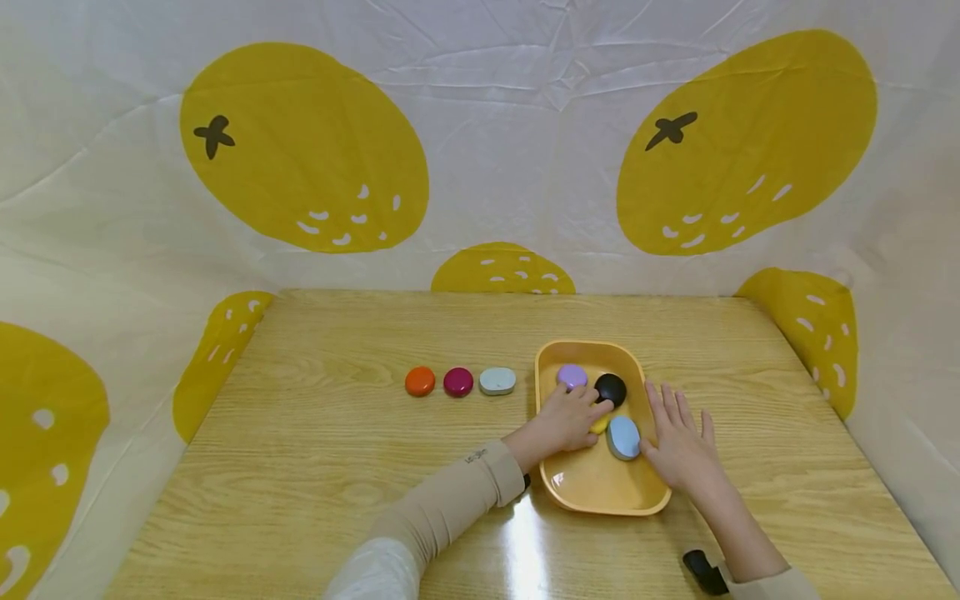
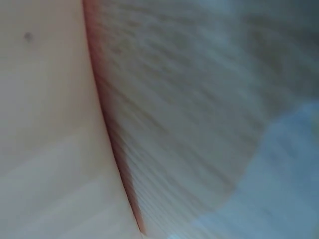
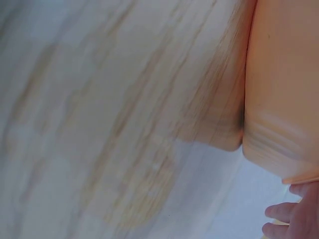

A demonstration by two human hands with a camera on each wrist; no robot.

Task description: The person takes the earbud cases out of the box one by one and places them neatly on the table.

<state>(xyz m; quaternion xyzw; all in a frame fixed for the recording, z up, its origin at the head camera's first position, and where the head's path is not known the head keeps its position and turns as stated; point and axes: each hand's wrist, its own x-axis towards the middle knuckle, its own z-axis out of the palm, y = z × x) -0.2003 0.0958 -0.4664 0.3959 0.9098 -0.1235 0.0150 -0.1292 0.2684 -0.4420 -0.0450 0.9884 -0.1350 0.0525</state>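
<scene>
A person's 2 hands work at a shallow yellow tray (image 1: 588,487) that sits on a wooden table (image 1: 337,450), right of the table's middle. The left hand (image 1: 567,419) reaches into the tray from the left, its fingers curled down over a small yellow stone (image 1: 599,425), of which only a sliver shows beneath the fingertips; whether the fingers actually pinch it or just rest on it cannot be told from the head view. The right hand (image 1: 681,442) lies flat with its fingers straight and slightly spread, resting on the tray's right rim and holding nothing. Just beside its thumb lies a pale blue stone (image 1: 623,437) inside the tray. A black stone (image 1: 611,388) sits in the tray just beyond the left fingertips, and a purple stone (image 1: 572,376) lies next to it toward the tray's far left corner. Outside the tray, to its left, 3 more stones stand in a row on the table: an orange stone (image 1: 420,381), a magenta stone (image 1: 458,382) and a light grey stone (image 1: 498,381), the grey one nearest the tray. Both wrist views are blurred; the right one shows the tray's outer wall (image 3: 279,99) against the wood grain, with fingertips (image 3: 281,211) at the lower corner. A white cloth with big yellow fruit prints (image 1: 303,150) hangs behind and around the table.
</scene>
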